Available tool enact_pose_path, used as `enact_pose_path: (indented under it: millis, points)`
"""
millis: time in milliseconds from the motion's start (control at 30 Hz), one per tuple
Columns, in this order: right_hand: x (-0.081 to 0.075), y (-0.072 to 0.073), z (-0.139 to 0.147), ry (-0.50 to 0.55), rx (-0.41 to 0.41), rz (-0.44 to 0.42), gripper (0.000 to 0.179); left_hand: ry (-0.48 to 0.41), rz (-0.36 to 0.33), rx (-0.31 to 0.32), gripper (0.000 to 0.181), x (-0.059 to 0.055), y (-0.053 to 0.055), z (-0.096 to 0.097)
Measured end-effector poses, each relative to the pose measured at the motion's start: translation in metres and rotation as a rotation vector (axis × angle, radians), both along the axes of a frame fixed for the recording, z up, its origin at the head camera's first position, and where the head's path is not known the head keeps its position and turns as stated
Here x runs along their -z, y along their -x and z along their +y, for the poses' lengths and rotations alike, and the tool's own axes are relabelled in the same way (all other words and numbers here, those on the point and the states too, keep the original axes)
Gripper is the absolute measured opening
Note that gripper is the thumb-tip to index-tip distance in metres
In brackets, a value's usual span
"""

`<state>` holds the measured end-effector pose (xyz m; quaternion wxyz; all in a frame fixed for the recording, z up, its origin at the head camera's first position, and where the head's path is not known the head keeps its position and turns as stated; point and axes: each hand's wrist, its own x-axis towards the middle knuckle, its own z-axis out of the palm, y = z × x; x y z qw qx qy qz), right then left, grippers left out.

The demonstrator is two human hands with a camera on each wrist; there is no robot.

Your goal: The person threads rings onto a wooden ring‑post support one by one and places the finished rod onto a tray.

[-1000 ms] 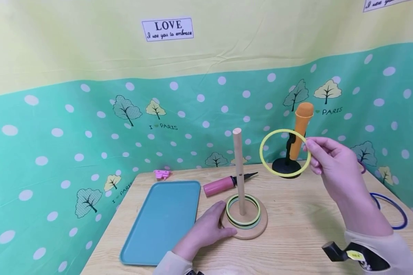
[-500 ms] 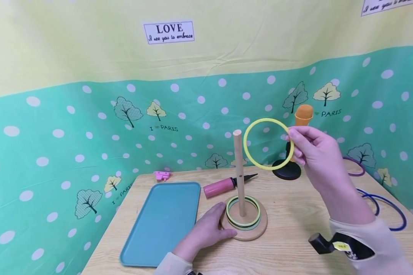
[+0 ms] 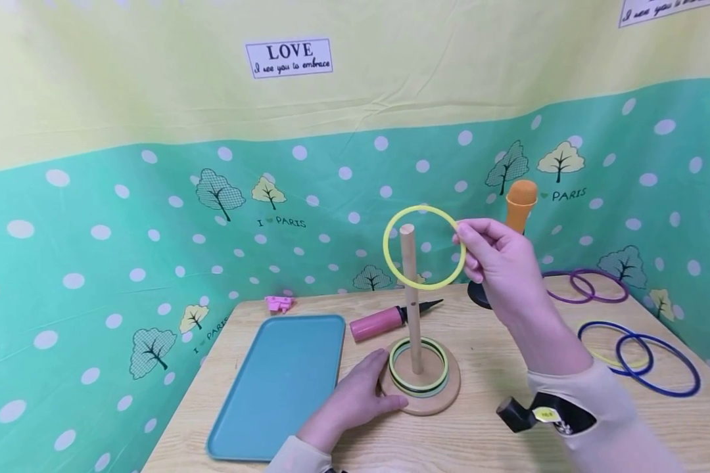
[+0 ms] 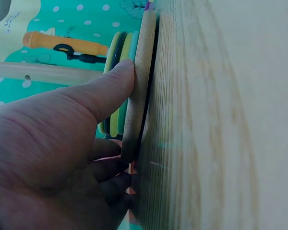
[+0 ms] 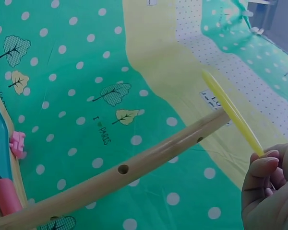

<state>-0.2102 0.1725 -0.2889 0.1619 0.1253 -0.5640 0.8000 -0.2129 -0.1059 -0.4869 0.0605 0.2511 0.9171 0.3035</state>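
In the head view, my right hand (image 3: 503,266) pinches a yellow ring (image 3: 386,244) between thumb and fingers at its right side. The ring is raised and tilted, level with the top of a wooden peg (image 3: 410,259) and overlapping it. In the right wrist view the yellow ring (image 5: 236,118) shows edge-on by the peg's end. My left hand (image 3: 357,394) grips the round wooden base (image 3: 452,387), thumb on top and fingers at its side edge. Several rings in yellow, dark and green tones lie stacked around the peg's foot; the left wrist view shows this stack (image 4: 121,112) beside the thumb.
Left of the stand lies a blue tray (image 3: 278,387). Behind are a pink hand pump (image 3: 377,322) and a small pink toy (image 3: 279,302). An orange microphone (image 3: 519,207) stands at back right. Purple rings (image 3: 626,292) and blue rings (image 3: 697,374) lie on the right.
My right hand has carried the yellow ring leftward, from in front of the microphone to the top of the peg. My left hand has stayed at the base. More rings show on the right.
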Motion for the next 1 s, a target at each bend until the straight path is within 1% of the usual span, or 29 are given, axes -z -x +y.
enact_pose_path:
  millis: [133, 467, 767, 1000]
  points:
    - [0.005, 0.004, -0.005, -0.007, 0.007, -0.026, 0.018, 0.006, 0.006, -0.001, 0.103, 0.001, 0.000, 0.000]
    - [0.023, 0.012, -0.008, -0.081, 0.014, -0.113, 0.025, 0.014, 0.007, 0.001, 0.104, 0.000, 0.000, 0.001]
    - [0.044, 0.018, -0.007, -0.132, 0.011, -0.215, 0.032, 0.009, 0.012, 0.007, 0.102, -0.002, 0.000, 0.002]
    - [0.061, 0.023, -0.005, -0.177, 0.013, -0.260, 0.035, 0.012, 0.021, 0.009, 0.101, -0.003, 0.000, 0.002]
